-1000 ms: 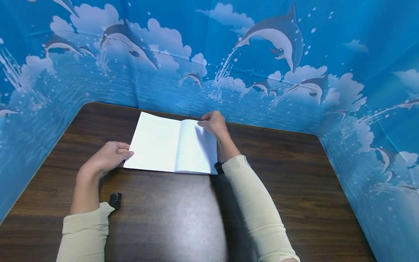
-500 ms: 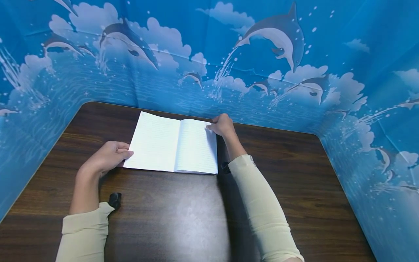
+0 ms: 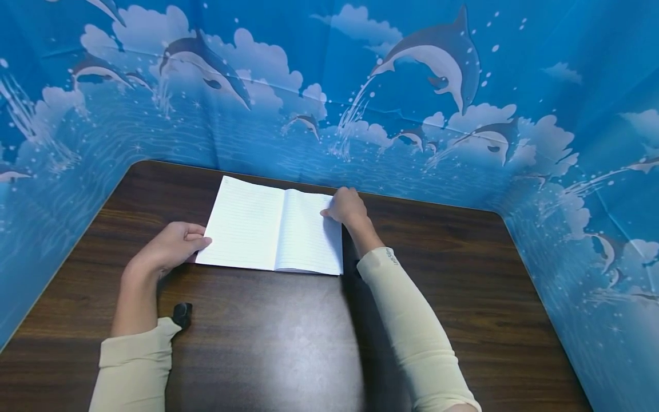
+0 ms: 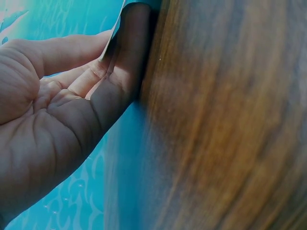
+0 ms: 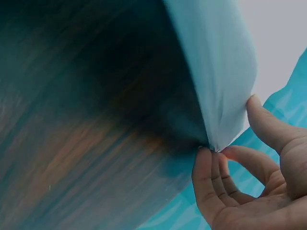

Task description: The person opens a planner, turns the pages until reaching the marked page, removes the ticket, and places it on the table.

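An open notebook with white, ruled pages lies near the table's far edge. At its left edge my left hand pinches the paper, thumb on top and fingers underneath; in the left wrist view the thumb meets the sheet's edge. My right hand is at the far right corner of the notebook. In the right wrist view the thumb presses on the top page while the other fingertips hold the corner of the page stack, whose edges fan out slightly.
The dark wood-grain table extends to both sides and in front of the notebook. A blue curtain printed with dolphins stands around its far and side edges. A small black device sits at my left wrist.
My right hand has slid right along the notebook's top edge to its corner, then slightly nearer. The left hand and the notebook have stayed in place.
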`<action>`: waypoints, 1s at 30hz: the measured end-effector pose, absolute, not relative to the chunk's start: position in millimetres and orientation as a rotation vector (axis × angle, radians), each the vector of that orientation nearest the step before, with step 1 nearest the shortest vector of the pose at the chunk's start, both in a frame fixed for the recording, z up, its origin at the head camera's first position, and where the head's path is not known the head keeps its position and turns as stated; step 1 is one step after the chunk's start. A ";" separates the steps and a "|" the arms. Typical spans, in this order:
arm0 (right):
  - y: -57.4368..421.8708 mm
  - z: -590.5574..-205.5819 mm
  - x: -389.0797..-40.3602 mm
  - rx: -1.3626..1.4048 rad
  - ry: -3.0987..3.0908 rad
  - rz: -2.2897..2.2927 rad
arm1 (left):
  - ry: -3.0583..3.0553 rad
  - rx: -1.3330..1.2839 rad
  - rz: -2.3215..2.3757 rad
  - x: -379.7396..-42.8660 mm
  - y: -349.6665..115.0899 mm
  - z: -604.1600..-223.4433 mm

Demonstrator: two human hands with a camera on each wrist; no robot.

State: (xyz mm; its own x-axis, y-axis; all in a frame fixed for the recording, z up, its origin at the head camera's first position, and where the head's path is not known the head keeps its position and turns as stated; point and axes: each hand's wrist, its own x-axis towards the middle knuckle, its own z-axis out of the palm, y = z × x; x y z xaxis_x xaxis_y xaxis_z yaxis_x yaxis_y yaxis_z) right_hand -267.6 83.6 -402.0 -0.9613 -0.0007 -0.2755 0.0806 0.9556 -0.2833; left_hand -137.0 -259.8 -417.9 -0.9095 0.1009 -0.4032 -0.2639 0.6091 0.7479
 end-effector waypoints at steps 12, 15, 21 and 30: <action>81.4 -400.4 -257.7 -0.048 2.916 -0.301 | 2.439 -0.135 1.226 -138.2 -260.8 -418.5; 82.5 -400.5 -257.7 -0.076 2.908 -0.404 | 2.436 -0.133 1.220 -138.1 -261.1 -418.1; 86.3 -402.1 -259.3 -0.095 2.865 -0.638 | 2.433 -0.136 1.213 -138.4 -261.2 -417.8; 98.5 -393.8 -261.9 0.034 2.797 -0.866 | 2.433 -0.119 1.210 -136.7 -259.5 -418.4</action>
